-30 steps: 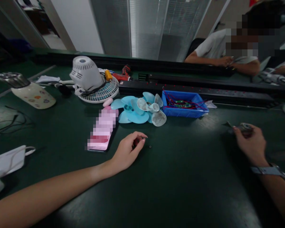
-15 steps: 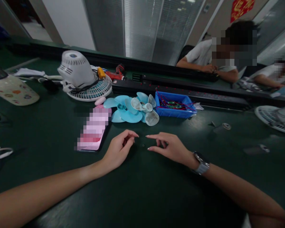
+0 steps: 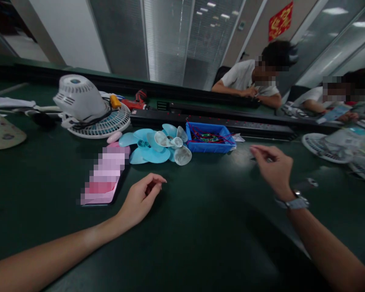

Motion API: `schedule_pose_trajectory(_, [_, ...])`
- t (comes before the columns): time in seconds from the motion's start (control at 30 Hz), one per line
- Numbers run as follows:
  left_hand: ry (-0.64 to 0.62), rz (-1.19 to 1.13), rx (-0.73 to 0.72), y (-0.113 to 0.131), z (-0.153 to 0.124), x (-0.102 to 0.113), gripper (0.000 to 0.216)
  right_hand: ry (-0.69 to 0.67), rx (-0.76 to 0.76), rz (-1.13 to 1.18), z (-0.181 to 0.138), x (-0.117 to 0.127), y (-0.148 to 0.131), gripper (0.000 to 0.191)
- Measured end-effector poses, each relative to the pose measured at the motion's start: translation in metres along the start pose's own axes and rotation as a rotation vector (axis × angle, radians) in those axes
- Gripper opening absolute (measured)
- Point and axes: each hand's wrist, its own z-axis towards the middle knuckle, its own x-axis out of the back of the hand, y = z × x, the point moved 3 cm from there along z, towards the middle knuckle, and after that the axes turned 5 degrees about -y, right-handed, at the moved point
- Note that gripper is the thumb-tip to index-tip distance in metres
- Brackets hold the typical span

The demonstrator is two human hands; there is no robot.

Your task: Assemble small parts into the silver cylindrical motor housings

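Observation:
My left hand (image 3: 140,198) rests on the dark green table (image 3: 200,235), its fingers curled against the thumb in a loose pinch; what they hold, if anything, is hidden. It lies right of a pink phone (image 3: 101,180). My right hand (image 3: 272,168), with a watch on the wrist, hovers to the right of a blue tray (image 3: 209,148). Its fingertips are pinched together and too blurred to show any content. Light blue fan blades (image 3: 142,148) and translucent white ones (image 3: 176,148) lie between the phone and the tray.
A white fan motor on its grille (image 3: 82,105) lies at back left, with a red tool (image 3: 134,101) behind it. Another fan grille (image 3: 325,148) sits at right, a small metal part (image 3: 312,182) near my right wrist. Two people sit across a black rail (image 3: 219,121).
My right hand has moved from beside my left hand to the right, past the blue tray, closing into a pinch. My left hand has stayed put. The view has turned right.

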Motion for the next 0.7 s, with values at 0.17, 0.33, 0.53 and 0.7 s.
schedule_pose_trajectory(0.17, [-0.007,0.033,0.008,-0.001,0.001,-0.001,0.021,-0.009,-0.314,-0.305,0.010,0.040,0.099,0.030])
schedule_pose_trajectory(0.33, [0.000,0.034,0.007,-0.001,0.000,-0.001,0.021,-0.074,-0.402,-0.299,-0.002,0.035,0.122,0.027])
schedule_pose_trajectory(0.53, [-0.004,0.035,0.014,-0.001,0.001,-0.001,0.020,-0.086,-0.438,-0.277,-0.004,0.030,0.124,0.027])
schedule_pose_trajectory(0.7, [0.019,-0.008,0.023,0.004,0.002,-0.002,0.018,-0.061,-0.432,-0.297,-0.004,0.028,0.122,0.026])
